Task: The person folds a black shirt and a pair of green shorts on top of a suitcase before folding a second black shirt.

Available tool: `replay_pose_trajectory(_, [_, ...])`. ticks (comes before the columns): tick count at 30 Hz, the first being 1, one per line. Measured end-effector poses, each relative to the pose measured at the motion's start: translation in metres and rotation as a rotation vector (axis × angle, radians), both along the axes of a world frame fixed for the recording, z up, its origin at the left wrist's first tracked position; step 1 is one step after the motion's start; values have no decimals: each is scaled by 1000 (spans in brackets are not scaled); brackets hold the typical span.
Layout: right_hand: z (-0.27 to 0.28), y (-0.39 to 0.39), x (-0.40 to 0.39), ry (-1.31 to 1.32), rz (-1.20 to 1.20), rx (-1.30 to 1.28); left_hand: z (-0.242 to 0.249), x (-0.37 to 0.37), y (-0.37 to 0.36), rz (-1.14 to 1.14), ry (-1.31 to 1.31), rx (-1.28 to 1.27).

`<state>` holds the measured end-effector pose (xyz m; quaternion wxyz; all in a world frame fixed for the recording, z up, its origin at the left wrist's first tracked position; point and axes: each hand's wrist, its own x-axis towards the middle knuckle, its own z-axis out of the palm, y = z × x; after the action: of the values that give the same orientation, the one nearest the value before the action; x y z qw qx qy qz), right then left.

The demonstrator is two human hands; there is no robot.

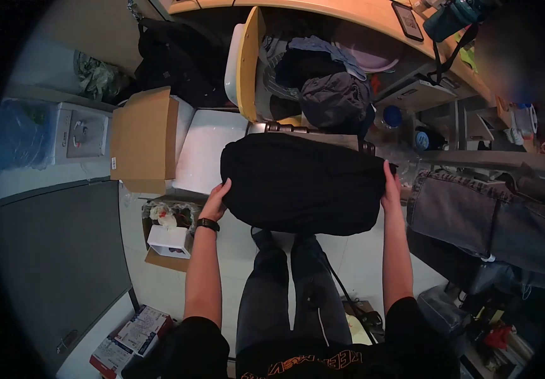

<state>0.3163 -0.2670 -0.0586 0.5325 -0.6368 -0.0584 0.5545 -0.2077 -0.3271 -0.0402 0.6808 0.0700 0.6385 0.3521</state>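
Note:
A black cloth bundle point(301, 183), wide and rounded at its ends, is held up in front of my legs. My left hand point(217, 201) grips its left end, with the thumb on the near side and a dark band on the wrist. At the right end, my right hand point(391, 185) holds the edge of the cloth, thumb upward. The fingers of both hands are partly hidden behind the cloth. Beyond the bundle, a yellow-backed chair point(249, 66) bears a heap of dark and grey clothes point(335, 98).
An open cardboard box point(143, 142) stands at the left beside a white surface point(209, 148). Below it is a small box with a white container point(170, 241). Grey jeans point(452, 211) hang at the right. A wooden desk point(348, 18) with a phone point(407, 20) runs along the top.

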Motion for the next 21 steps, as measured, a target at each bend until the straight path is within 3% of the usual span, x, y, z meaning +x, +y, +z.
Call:
replay_pose_trajectory(2, [16, 6, -14, -224, -44, -65, -42, -27, -9, 5, -117, 35])
replay_pose_trajectory(3, [16, 3, -16, -230, -54, -65, -38, -28, -5, 21, -225, 72])
replay_pose_trajectory(5, [17, -5, -21, -967, 73, 19, -24, -28, -8, 92, -144, 229])
replay_pose_trajectory(6, [33, -11, -28, -1176, 153, 145, -20, -29, -9, 111, -104, 307])
replay_pose_trajectory(8, [75, -19, -55, -1257, 245, 234, 29, -16, -8, 128, 25, 379])
replay_pose_trajectory(10, [102, -30, -87, -1338, 414, 352, 44, -17, -15, 80, 179, 480])
replay_pose_trajectory(12, [121, -41, -118, -1355, 578, 374, 76, -6, -18, 118, 133, 487])
replay_pose_trajectory(14, [124, -46, -146, -1365, 758, 394, 113, 10, -21, 185, 91, 499])
replay_pose_trajectory(17, [115, -46, -184, -1368, 946, 368, 122, 12, -25, 231, -1, 496])
replay_pose_trajectory(18, [99, -47, -191, -1482, 1005, 313, 125, 11, -25, 214, -3, 499])
replay_pose_trajectory(21, [84, -46, -197, -1594, 1015, 238, 138, 12, -18, -70, 70, 619])
